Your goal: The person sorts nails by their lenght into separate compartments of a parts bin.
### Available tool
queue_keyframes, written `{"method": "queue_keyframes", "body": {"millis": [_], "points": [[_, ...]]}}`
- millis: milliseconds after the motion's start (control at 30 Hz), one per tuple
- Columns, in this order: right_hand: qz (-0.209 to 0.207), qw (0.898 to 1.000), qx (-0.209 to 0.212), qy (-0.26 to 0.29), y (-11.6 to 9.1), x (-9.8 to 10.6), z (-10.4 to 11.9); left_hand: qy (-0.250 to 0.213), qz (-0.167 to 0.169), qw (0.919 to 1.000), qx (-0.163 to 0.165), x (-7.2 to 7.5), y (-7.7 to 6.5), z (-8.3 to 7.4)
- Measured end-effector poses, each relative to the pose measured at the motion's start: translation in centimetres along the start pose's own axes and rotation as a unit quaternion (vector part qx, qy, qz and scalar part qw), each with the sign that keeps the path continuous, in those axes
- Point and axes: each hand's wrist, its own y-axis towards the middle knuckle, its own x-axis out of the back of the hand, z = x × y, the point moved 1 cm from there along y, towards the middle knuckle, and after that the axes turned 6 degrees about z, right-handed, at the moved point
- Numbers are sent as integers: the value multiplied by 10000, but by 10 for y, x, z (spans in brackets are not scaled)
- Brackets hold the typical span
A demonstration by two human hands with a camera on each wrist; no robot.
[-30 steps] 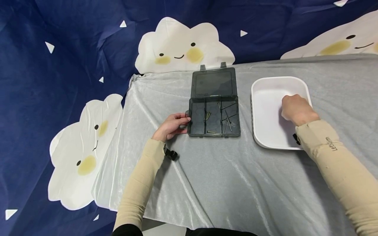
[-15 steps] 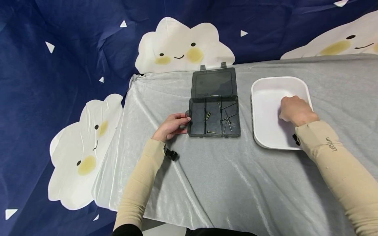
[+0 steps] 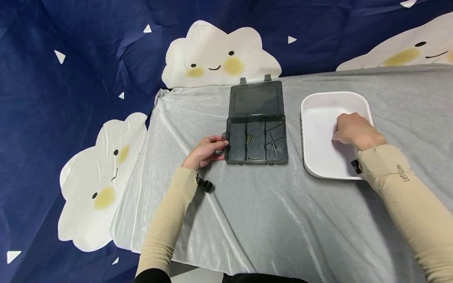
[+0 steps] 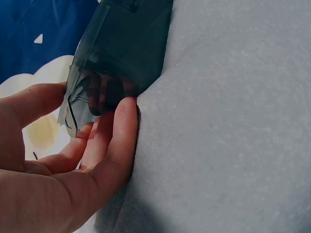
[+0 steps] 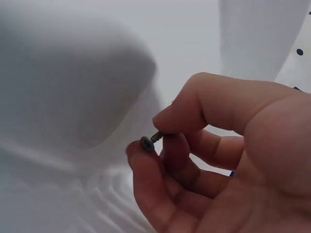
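Over the white tub (image 3: 313, 155), my right hand (image 3: 355, 129) pinches a small dark screw (image 5: 146, 143) between thumb and fingers. Its head and part of the threaded shank show in the right wrist view; fingers hide the rest. My left hand (image 3: 209, 150) holds the left end of a smoky, see-through compartment box (image 3: 256, 162), thumb (image 4: 46, 99) on one side and fingers (image 4: 124, 131) on the other. The box's lid (image 3: 256, 99) is raised. Its middle compartment holds several brass-coloured screws (image 3: 249, 139), and longer dark screws (image 3: 271, 140) lie in the right one.
Grey velvety cloth (image 3: 269, 220) covers the table under box and tub. Behind the table hangs a dark blue curtain (image 3: 308, 19) with printed clouds. The tub stands a short gap to the right of the box.
My right hand has shifted slightly left in the tub and turned a little, its wrist moving right. The left hand and the box have stayed put.
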Motion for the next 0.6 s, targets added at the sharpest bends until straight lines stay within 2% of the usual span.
{"method": "queue_keyframes", "body": {"millis": [233, 600], "points": [[-59, 9997, 119, 186, -2, 6, 1, 8, -21, 10000, -5, -1, -1, 0], [-687, 9960, 430, 380, -9, 20, 12, 16, -27, 10000, 25, 0, 0, 0]]}}
